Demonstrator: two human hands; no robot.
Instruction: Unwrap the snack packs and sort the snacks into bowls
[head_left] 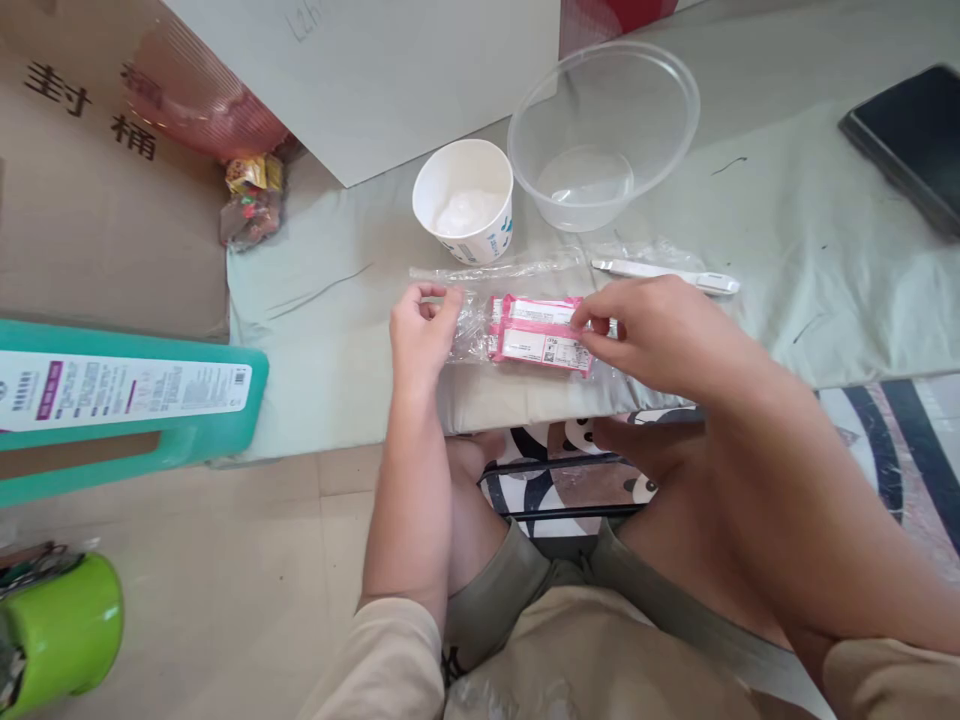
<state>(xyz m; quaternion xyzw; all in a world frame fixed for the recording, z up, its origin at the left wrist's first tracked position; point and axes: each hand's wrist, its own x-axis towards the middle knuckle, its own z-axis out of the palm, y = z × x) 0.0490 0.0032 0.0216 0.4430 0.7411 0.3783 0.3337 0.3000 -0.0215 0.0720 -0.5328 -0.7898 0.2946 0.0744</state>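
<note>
Left grip: the left hand (421, 330) has thumb and fingers closed together on the loose end of the clear wrapper (469, 335).
Right grip: the right hand (660, 335) is pinched on the right edge of the pink packet (536, 335). Its fingertips hide that corner.
Packet: it lies flat near the front edge of the cloth-covered tabletop (322, 340), inside the wrapper, between the two hands.
Risk, spill: a sharp sideways tug could make a hand jerk back into the paper cup (463, 200). The cup stands just behind the left hand and holds something white.
Risk, drop: the packet sits close to the edge, so a slipped pinch on the slick film could send it onto the person's lap.
Close behind: a long clear sleeve (495, 268) and a white plastic spoon (667, 272) lie just beyond the packet, crowding the space there.
Further back: a clear bowl (604, 130) stands beside the cup, and a dark tablet (911, 140) lies well to the right.
Left side: a cardboard box (75, 200), a teal container (127, 400) and a green mug (60, 630), all well apart from the hands.
</note>
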